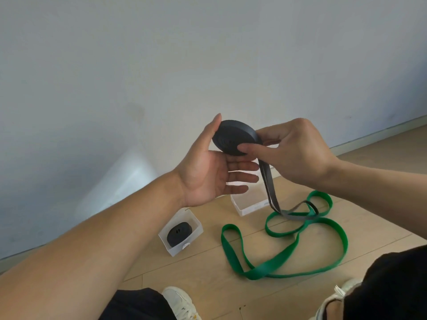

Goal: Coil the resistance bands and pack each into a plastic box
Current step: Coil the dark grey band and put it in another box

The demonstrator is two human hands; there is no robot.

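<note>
Two hands: both raised near the middle of the view, meeting at one dark coil.
Left hand (208,172): palm turned up and toward the viewer, fingers straight and spread, thumb pointing to 12 o'clock along the coil's left edge; it cradles the coil without curling round it.
Right hand (291,153): at 3 o'clock of the coil, thumb on the coil's near face and fingers behind it, pinching the roll.
Grey band (235,140): mostly wound into a flat disc held between the hands; its loose double tail hangs toward 5 o'clock, reaches the floor and lies across the green band.
Green band (288,252): uncoiled, sprawled in wide loops on the floor at 5 o'clock of the hands.
Left box (172,249): clear plastic, on the floor at 7 o'clock of the hands, lid open, with a coiled black band (179,234) inside.
Right box (249,207): clear plastic, at 6 o'clock just under the hands, partly hidden by the left fingers; contents cannot be told.
Floor (231,292): light wood planks meeting a pale wall (161,54).
Shoes (182,303): white, at the bottom edge, beside dark trouser legs.
</note>
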